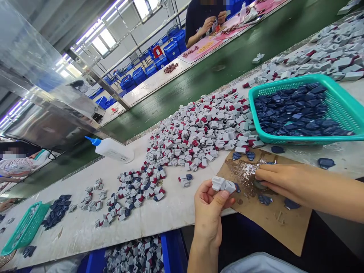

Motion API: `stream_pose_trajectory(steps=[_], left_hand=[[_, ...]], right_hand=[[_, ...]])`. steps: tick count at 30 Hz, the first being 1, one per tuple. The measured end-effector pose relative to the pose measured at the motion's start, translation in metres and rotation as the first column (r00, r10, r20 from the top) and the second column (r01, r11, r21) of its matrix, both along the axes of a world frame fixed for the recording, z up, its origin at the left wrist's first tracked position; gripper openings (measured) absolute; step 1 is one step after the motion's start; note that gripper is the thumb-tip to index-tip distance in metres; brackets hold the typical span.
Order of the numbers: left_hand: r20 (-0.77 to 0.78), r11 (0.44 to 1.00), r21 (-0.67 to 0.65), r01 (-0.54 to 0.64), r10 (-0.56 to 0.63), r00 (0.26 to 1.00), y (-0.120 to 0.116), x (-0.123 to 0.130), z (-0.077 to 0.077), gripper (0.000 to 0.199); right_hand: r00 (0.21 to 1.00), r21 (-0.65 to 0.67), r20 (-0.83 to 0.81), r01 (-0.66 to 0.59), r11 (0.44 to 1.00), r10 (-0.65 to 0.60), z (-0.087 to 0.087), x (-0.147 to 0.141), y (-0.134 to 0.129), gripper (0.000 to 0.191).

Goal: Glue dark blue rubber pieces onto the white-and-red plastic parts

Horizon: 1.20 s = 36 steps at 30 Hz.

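Observation:
My left hand (210,212) pinches a small light-grey plastic block (223,184) between thumb and fingers, above the near edge of a cardboard sheet (287,223). A dark blue piece (237,187) shows just behind the block. My right hand (274,175) is down at the cardboard, its fingers pressed together beside a wet patch with white specks (250,170). What its fingertips hold is hidden; something round and dull shows just under them. Several loose dark blue pieces (265,200) lie around it on the cardboard.
A green basket (311,141) of dark blue pieces stands at right. A large heap of grey and dark red blocks (196,132) spreads left of it. A white squeeze bottle (115,149) lies beyond. Across the green conveyor (170,93), a person (204,22) works; below is a blue bin (170,250).

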<state>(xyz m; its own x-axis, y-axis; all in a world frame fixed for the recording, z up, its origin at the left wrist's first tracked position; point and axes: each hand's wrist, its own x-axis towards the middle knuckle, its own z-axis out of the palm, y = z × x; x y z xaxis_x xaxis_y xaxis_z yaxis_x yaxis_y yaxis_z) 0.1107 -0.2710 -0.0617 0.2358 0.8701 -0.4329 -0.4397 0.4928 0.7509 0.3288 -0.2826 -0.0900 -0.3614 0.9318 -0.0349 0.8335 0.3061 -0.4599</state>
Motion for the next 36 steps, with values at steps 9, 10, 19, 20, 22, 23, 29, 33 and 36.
stream_pose_trajectory(steps=[9,10,19,20,22,23,29,33,36], left_hand=[[-0.015,0.998,0.036,-0.059,0.060,0.998,-0.006,0.003,0.005,0.048],[-0.011,0.996,0.039,-0.079,0.079,0.997,-0.006,0.004,0.007,0.050],[-0.003,0.991,0.130,-0.013,0.014,1.000,-0.011,0.001,0.005,0.041],[0.006,0.989,0.145,0.001,-0.001,1.000,-0.011,0.000,0.004,0.038],[0.012,0.984,0.176,0.021,-0.024,1.000,-0.011,-0.002,0.003,0.033],[0.004,0.980,0.195,0.033,-0.034,0.999,-0.011,-0.003,0.003,0.031],[-0.080,0.954,0.281,0.101,-0.081,0.993,-0.013,-0.006,-0.001,0.025],[-0.095,0.968,0.245,0.060,-0.038,0.995,-0.015,-0.001,-0.015,0.028],[-0.115,0.975,0.209,0.078,-0.054,0.992,-0.014,0.001,-0.022,0.031]], right_hand=[[0.785,-0.266,-0.536,0.191,0.945,-0.310,0.057,-0.016,0.002,0.046],[0.765,-0.258,-0.572,0.177,0.950,-0.298,0.061,-0.020,0.002,0.044],[0.716,-0.266,-0.635,0.149,0.953,-0.289,0.067,-0.037,0.005,0.039],[0.731,-0.255,-0.623,0.146,0.956,-0.278,0.067,-0.037,0.005,0.040],[0.763,-0.218,-0.600,0.131,0.967,-0.239,0.069,-0.037,0.006,0.039],[0.782,-0.209,-0.586,0.105,0.972,-0.211,0.069,-0.036,0.006,0.037],[0.818,-0.340,-0.565,-0.113,0.934,-0.107,0.067,-0.034,0.011,0.036],[0.730,-0.430,-0.649,-0.121,0.895,-0.213,0.052,-0.034,0.011,0.037],[0.716,-0.490,-0.651,-0.143,0.860,-0.252,0.037,-0.038,0.007,0.035]])
